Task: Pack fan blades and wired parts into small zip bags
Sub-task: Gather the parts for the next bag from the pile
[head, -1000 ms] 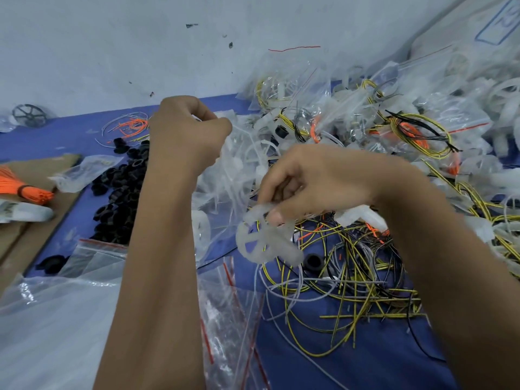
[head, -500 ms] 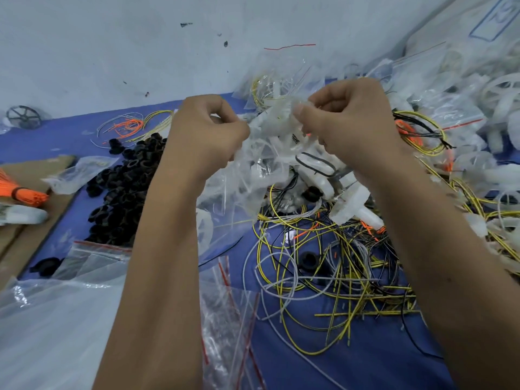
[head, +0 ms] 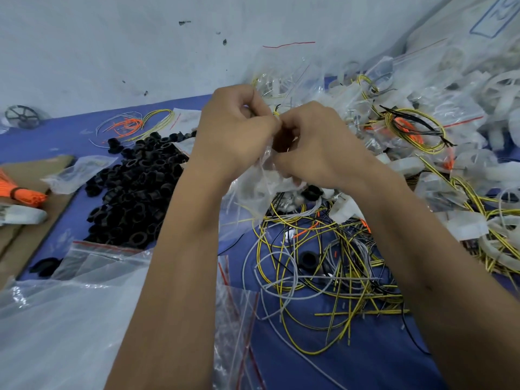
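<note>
Head view, looking down

One camera on my head faces forward and down, close over my fingers (head: 274,119), the counter (head: 365,361) spreading beneath and beyond them.

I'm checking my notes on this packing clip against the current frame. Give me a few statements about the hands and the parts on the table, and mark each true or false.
1. Both the left hand and the right hand hold the small clear zip bag in a pinching grip. True.
2. The pile of black rings lies to the right of the right hand. False: it lies left of the left forearm.
3. Loose yellow and grey wires lie tangled on the blue table below the hands. True.
4. The orange wire bundle is held in the left hand. False: it rests at the far left edge, untouched.
5. The hands are held far apart. False: they meet, fingertips close together.
</note>
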The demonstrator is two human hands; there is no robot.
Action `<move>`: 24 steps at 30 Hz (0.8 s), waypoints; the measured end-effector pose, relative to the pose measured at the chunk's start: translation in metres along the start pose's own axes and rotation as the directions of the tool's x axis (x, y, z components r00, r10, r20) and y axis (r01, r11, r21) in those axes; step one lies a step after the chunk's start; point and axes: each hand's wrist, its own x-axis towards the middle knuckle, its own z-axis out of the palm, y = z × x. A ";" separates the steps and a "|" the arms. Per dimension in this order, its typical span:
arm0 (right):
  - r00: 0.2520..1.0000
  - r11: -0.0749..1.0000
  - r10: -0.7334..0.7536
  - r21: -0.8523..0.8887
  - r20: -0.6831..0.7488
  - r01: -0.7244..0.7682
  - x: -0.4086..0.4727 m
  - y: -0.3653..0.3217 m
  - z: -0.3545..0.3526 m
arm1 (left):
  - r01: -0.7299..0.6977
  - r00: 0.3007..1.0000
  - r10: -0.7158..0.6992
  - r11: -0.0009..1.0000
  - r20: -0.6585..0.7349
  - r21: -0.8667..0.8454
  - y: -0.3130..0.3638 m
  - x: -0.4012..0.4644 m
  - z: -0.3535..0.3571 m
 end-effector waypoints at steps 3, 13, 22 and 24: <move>0.998 0.999 0.039 -0.004 0.043 -0.039 -0.002 0.000 0.001 | -0.041 0.999 0.041 0.999 0.007 -0.020 0.003 -0.001 0.000; 0.990 0.997 -0.036 0.075 0.139 0.026 -0.001 0.001 0.005 | -0.121 0.993 0.121 0.991 0.006 -0.058 0.010 -0.004 0.002; 0.996 0.983 0.052 0.179 -0.068 -0.040 0.003 0.010 -0.009 | -0.086 0.994 0.082 0.994 -0.073 -0.061 -0.003 0.000 -0.016; 0.982 0.996 0.077 0.066 -0.175 -0.066 0.004 0.014 -0.013 | -0.076 0.992 0.067 0.994 -0.109 -0.080 -0.008 0.002 -0.021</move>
